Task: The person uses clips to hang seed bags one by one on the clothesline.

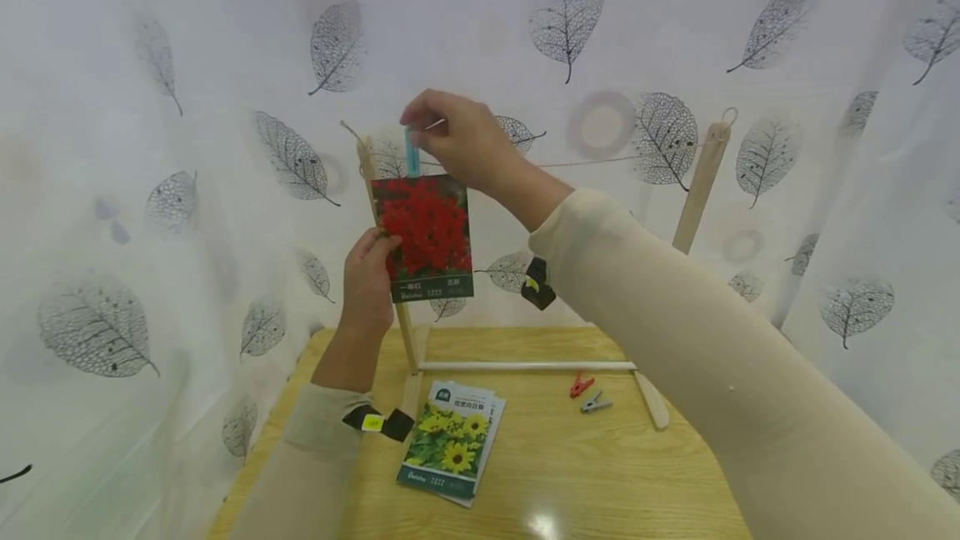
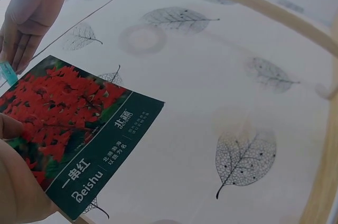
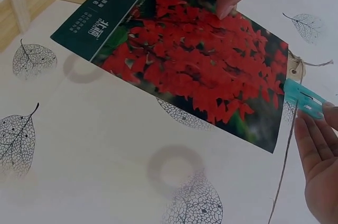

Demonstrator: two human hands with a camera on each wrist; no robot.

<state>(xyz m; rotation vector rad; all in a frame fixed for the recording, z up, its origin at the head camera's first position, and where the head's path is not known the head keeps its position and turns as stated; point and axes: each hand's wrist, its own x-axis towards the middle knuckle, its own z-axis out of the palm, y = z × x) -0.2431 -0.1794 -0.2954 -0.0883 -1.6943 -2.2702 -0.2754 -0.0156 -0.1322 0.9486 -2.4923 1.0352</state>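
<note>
A seed packet [image 1: 426, 232] with red flowers and a dark green band hangs upright near the left post of a wooden frame. My left hand [image 1: 367, 273] pinches its left edge, thumb on the printed front. At the packet's top edge sits a turquoise clothespin [image 3: 305, 99], close to the string [image 3: 288, 155]. The fingers and thumb of my right hand [image 1: 461, 136] pinch the clothespin's upper end. In the left wrist view the packet [image 2: 79, 129] covers part of the left hand, and the clothespin shows only partly beside the right hand.
The string runs between the left post [image 1: 365, 158] and right post [image 1: 701, 182]. On the wooden table [image 1: 570, 465] lie stacked packets with yellow flowers [image 1: 450, 444]. A red clothespin [image 1: 581, 385] and a grey clothespin [image 1: 596, 402] lie near the white crossbar [image 1: 525, 366]. A leaf-patterned curtain [image 1: 480, 15] stands behind.
</note>
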